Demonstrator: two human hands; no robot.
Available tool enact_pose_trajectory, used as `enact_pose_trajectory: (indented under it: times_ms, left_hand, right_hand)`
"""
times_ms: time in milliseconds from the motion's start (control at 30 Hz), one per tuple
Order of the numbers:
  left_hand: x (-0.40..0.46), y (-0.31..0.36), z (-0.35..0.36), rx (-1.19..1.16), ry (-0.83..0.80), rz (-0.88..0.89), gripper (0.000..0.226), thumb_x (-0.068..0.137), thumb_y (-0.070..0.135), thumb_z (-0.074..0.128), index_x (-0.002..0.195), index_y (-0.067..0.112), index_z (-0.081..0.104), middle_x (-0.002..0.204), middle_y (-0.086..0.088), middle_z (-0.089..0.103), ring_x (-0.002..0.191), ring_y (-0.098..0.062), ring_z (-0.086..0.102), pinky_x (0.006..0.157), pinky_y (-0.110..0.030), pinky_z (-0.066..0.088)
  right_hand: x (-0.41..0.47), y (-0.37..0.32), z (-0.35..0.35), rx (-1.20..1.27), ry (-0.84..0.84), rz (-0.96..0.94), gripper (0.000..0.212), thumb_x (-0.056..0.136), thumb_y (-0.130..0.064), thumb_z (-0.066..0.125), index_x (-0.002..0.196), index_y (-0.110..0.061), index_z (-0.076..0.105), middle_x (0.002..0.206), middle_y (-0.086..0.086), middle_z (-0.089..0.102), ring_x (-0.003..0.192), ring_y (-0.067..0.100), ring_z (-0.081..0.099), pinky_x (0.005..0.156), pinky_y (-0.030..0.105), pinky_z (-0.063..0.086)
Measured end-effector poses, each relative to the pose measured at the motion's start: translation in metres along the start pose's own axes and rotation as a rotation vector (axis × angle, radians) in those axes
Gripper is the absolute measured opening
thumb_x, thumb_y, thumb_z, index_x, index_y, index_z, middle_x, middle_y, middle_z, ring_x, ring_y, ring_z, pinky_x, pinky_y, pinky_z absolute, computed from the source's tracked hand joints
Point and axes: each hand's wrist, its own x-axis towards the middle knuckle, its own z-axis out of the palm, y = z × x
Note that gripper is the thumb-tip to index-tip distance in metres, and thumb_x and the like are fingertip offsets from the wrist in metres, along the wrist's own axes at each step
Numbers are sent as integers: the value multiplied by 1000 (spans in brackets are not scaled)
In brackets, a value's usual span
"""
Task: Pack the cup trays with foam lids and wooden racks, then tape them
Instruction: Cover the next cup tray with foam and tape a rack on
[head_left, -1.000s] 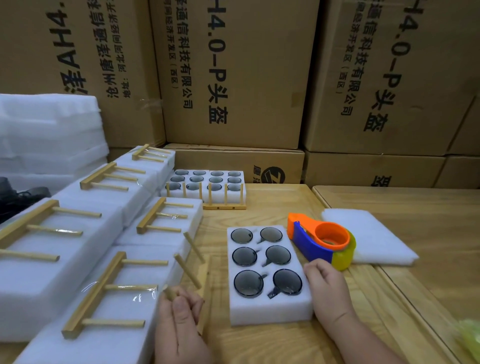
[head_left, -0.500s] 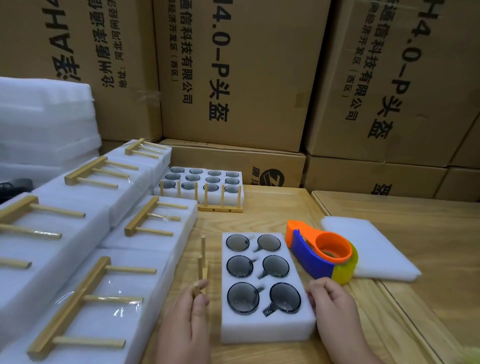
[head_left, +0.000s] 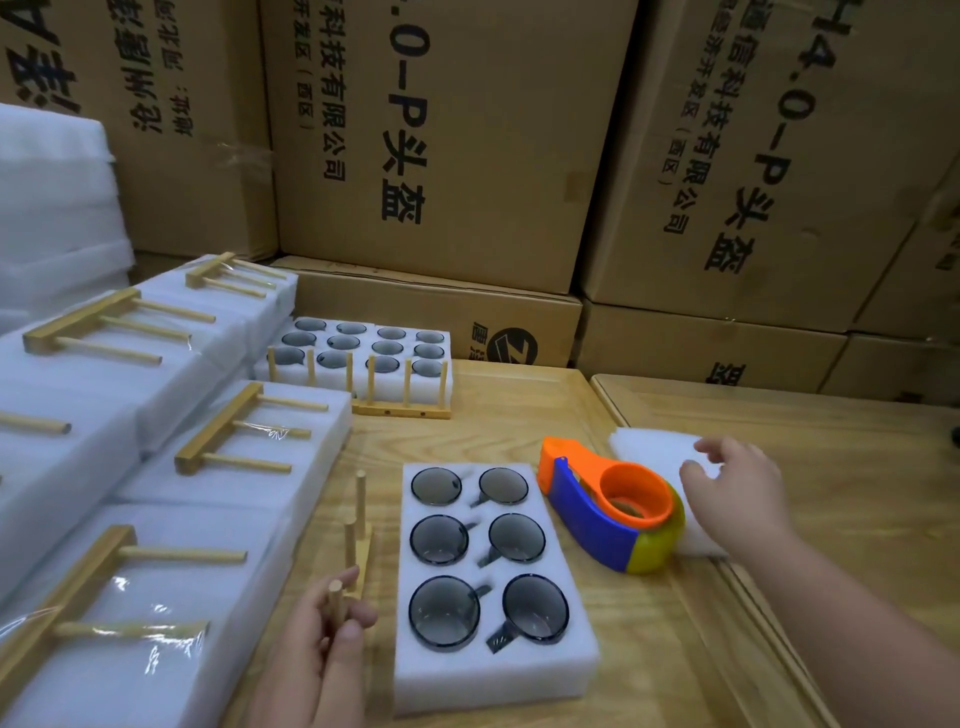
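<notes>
A white foam cup tray (head_left: 493, 670) with several dark glass cups lies uncovered on the wooden table in front of me. Left of it a wooden rack (head_left: 357, 535) stands upright on its base, and my left hand (head_left: 317, 660) grips its nearest peg. My right hand (head_left: 737, 493) rests on a flat white foam lid (head_left: 644, 447) at the right, fingers spread over its near edge. An orange, blue and yellow tape dispenser (head_left: 608, 509) lies between the tray and the lid.
Several taped foam packs with wooden racks on top (head_left: 234, 431) are piled at the left. Another cup tray (head_left: 374, 348) with an upright rack (head_left: 400, 405) stands further back. Cardboard boxes (head_left: 441, 145) wall off the rear. More foam (head_left: 52, 197) is stacked far left.
My right hand left the tray's right edge and moved right onto the foam lid. My left hand stood the rack upright beside the tray and still holds it.
</notes>
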Motion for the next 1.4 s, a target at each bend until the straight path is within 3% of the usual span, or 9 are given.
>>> enact_pose_trajectory:
  times_ms: [200, 333, 433, 533, 800, 900, 1033, 1300, 1400]
  left_hand:
    - [-3, -14, -4, 113, 16, 47, 34, 75, 23, 48, 102, 35, 66, 75, -1, 70, 55, 0, 55, 56, -10, 38]
    - [-3, -23, -8, 208, 14, 64, 29, 74, 55, 43, 97, 65, 59, 81, 19, 72, 77, -6, 67, 75, -20, 47]
    - [-2, -20, -10, 275, 32, 95, 31, 78, 53, 41, 99, 67, 58, 82, 21, 71, 76, -3, 66, 70, -6, 43]
    - [0, -12, -11, 329, 32, 124, 48, 83, 29, 45, 98, 74, 55, 82, 24, 69, 74, 0, 63, 65, -1, 38]
    - [-3, 1, -9, 341, 64, 182, 52, 80, 22, 48, 101, 69, 58, 84, 30, 67, 72, 10, 62, 60, 3, 37]
    - [-5, 1, -6, 313, 79, 185, 44, 80, 21, 48, 106, 54, 61, 86, 31, 68, 74, 10, 62, 60, 3, 37]
    - [-4, 2, -5, 321, 110, 182, 59, 84, 18, 51, 105, 73, 55, 89, 31, 68, 78, 12, 61, 65, 5, 36]
    - [-4, -4, -8, 255, 112, 175, 88, 72, 18, 56, 137, 72, 33, 121, 42, 60, 98, 15, 62, 70, 4, 43]
    - [-9, 2, -9, 349, 132, 340, 85, 65, 34, 59, 147, 49, 42, 143, 16, 57, 128, -12, 55, 102, -30, 50]
  right_hand:
    - [35, 41, -6, -397, -348, 409, 103, 77, -80, 61, 147, -8, 42, 147, 16, 51, 133, 37, 48, 103, 42, 43]
    - [42, 50, -4, -205, -386, 522, 113, 67, -73, 78, 147, -2, 42, 148, 19, 49, 128, 38, 51, 85, 39, 41]
    - [47, 50, -3, -242, -372, 512, 113, 62, -73, 82, 143, -2, 46, 141, 19, 54, 118, 37, 55, 80, 39, 43]
    - [52, 47, -5, -299, -338, 481, 108, 58, -73, 85, 135, -6, 51, 121, 14, 59, 100, 32, 55, 74, 39, 46]
    - [59, 30, -19, -430, -80, 237, 65, 78, -56, 78, 128, -19, 56, 123, 11, 60, 116, 36, 55, 90, 44, 44]
    - [68, 19, -25, -284, -25, 209, 47, 88, -36, 74, 124, -11, 59, 112, 13, 60, 96, 36, 60, 77, 40, 48]
    - [80, 1, -42, -170, -19, 144, 25, 91, -32, 70, 104, -11, 66, 76, 0, 56, 75, 30, 56, 66, 36, 45]
    - [77, -45, -71, 218, 127, 26, 22, 96, -34, 54, 92, -16, 64, 83, -3, 62, 71, 15, 56, 58, 29, 39]
    - [64, -66, -72, 455, 63, 13, 20, 98, -34, 53, 99, -18, 64, 94, -2, 64, 82, 18, 60, 64, 32, 45]
